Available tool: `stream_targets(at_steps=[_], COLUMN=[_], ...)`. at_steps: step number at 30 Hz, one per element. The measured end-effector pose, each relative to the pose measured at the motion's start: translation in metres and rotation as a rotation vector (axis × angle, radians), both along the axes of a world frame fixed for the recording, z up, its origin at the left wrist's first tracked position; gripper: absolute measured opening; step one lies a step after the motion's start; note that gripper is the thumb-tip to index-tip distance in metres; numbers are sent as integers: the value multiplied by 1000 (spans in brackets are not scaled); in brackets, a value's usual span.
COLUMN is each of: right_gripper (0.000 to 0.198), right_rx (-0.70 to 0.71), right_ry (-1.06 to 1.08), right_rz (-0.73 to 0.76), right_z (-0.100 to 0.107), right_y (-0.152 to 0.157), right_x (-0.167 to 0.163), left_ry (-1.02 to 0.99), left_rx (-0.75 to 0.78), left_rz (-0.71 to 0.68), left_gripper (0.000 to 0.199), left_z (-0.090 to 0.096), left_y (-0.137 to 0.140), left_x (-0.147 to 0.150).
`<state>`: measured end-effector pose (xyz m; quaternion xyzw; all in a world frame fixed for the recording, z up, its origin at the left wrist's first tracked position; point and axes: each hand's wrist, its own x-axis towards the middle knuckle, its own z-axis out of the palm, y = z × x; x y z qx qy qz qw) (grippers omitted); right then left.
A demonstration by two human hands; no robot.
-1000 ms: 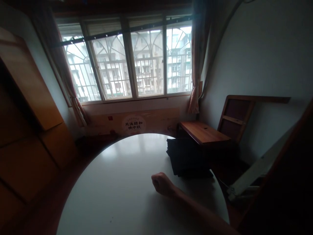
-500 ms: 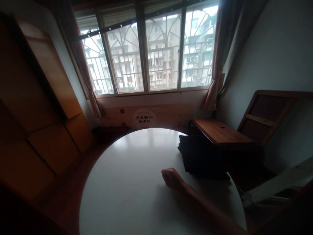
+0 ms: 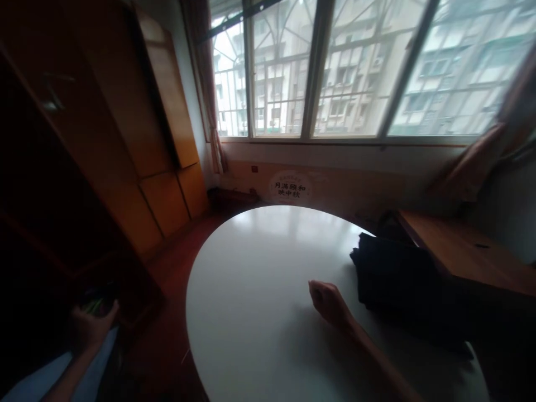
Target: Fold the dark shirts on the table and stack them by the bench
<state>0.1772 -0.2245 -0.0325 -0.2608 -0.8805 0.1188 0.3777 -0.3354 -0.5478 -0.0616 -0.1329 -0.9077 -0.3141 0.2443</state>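
Note:
My right hand [image 3: 330, 301] is curled into a fist over the white round table [image 3: 251, 290], and nothing shows between its fingers. To its right lies a dark folded cloth [image 3: 402, 279] at the table's edge. In the dim lower left, away from the table, my left hand [image 3: 92, 329] has its fingers around a dark thing with green streaks [image 3: 97, 304]. Shadow and blur keep me from making out its kind.
A wooden desk [image 3: 456, 234] stands beyond the cloth on the right. Wooden cabinets [image 3: 163, 206] line the left wall. Behind the table are a wall panel with printed characters [image 3: 290, 190] and a barred window [image 3: 280, 72].
The view has swung to the left, so the table and cloth sit farther right. My left hand with the dark thing has come into view. My right hand stays a fist over the table.

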Motion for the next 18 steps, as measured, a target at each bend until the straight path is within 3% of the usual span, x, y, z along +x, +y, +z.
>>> stream_targets(at_steps=[2, 5, 14, 18], right_gripper=[31, 36, 41, 41], right_rx=[35, 85, 168, 177], right_ry=[26, 56, 87, 86], right_rz=[6, 14, 39, 28], right_z=[-1, 0, 9, 10], right_y=[2, 6, 2, 3], right_x=[2, 4, 6, 5], left_ry=[-1, 12, 22, -61], left_rx=[48, -2, -34, 0], left_rz=[114, 105, 152, 184], left_gripper=[87, 91, 96, 91], left_z=[-18, -32, -48, -47], left_y=[1, 0, 5, -8], left_x=[-19, -35, -50, -36])
